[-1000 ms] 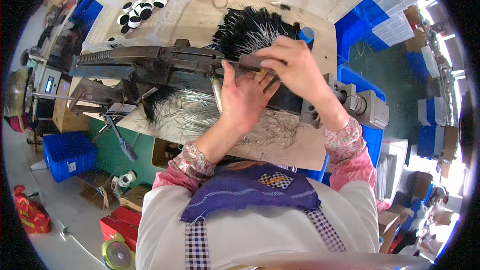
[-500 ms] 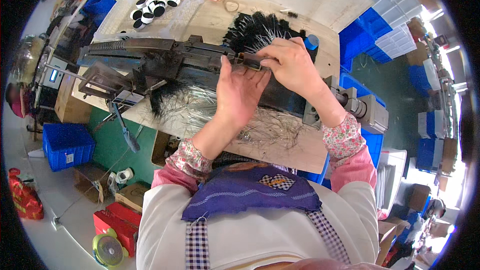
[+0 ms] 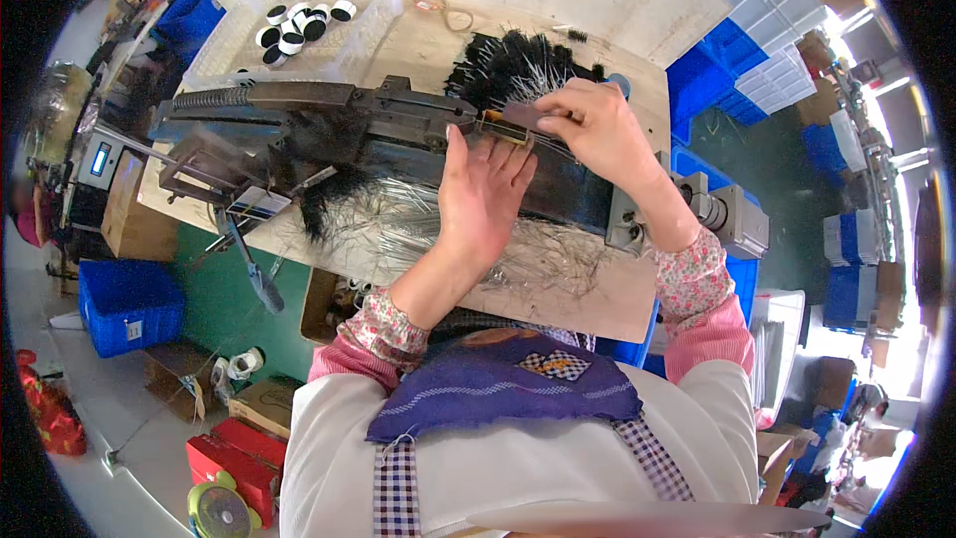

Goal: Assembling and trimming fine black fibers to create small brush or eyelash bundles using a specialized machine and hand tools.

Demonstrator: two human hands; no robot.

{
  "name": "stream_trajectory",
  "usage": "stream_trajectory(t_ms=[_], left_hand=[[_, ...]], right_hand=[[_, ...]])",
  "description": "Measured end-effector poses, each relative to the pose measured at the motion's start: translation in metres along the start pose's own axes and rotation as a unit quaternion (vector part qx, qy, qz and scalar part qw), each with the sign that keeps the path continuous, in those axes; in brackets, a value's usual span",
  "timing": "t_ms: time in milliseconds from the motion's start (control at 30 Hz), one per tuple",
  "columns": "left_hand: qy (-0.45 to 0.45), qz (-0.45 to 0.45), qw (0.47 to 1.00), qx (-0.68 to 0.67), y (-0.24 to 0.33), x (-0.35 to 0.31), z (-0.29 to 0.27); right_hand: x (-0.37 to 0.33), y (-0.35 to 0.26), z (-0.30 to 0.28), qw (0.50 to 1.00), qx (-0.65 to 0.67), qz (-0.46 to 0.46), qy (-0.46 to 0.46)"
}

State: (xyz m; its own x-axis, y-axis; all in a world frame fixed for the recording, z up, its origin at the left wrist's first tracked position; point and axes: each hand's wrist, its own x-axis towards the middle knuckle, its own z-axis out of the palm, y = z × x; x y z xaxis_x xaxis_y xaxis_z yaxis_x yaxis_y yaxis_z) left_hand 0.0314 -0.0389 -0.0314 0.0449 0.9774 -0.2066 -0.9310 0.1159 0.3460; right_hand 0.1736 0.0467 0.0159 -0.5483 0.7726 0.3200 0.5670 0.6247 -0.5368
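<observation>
My left hand [image 3: 480, 201] lies palm up against the front of a long, dark metal machine [image 3: 393, 110], thumb apart and fingers stretched toward a small brass-edged block [image 3: 506, 128] on it. Just right of that block, my right hand [image 3: 595, 130] has thumb and forefinger pinched together. A brownish flat piece shows by those fingertips, but what they grip is too small to make out. Behind my hands lies a pile of black bristle brushes [image 3: 513, 65] with thin wire stems. Loose wires and bristles [image 3: 398, 214] litter the bench before the machine.
A clear plastic crate [image 3: 234, 55] at the back left holds several black-and-white round pieces [image 3: 291, 43]. A grey motor unit [image 3: 732, 224] sits at the machine's right end. Blue bins [image 3: 717, 65] stand beyond the wooden bench [image 3: 588, 304] at right, and another blue bin [image 3: 129, 304] at left.
My right hand's fingertips have drawn slightly right and away from the block, baring its brass edge and the brownish piece. My left hand stays beneath it, nearly unmoved.
</observation>
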Motion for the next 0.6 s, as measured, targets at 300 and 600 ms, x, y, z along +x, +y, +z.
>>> stream_trajectory(t_ms=[300,600], left_hand=[[0.022,0.007,1.000,0.007,-0.001,0.000,0.000],[0.024,-0.013,1.000,0.015,0.006,0.000,0.010]], right_hand=[[0.011,-0.005,0.000,0.996,-0.047,-0.057,-0.046],[0.005,0.005,-0.004,0.991,-0.086,-0.101,-0.008]])
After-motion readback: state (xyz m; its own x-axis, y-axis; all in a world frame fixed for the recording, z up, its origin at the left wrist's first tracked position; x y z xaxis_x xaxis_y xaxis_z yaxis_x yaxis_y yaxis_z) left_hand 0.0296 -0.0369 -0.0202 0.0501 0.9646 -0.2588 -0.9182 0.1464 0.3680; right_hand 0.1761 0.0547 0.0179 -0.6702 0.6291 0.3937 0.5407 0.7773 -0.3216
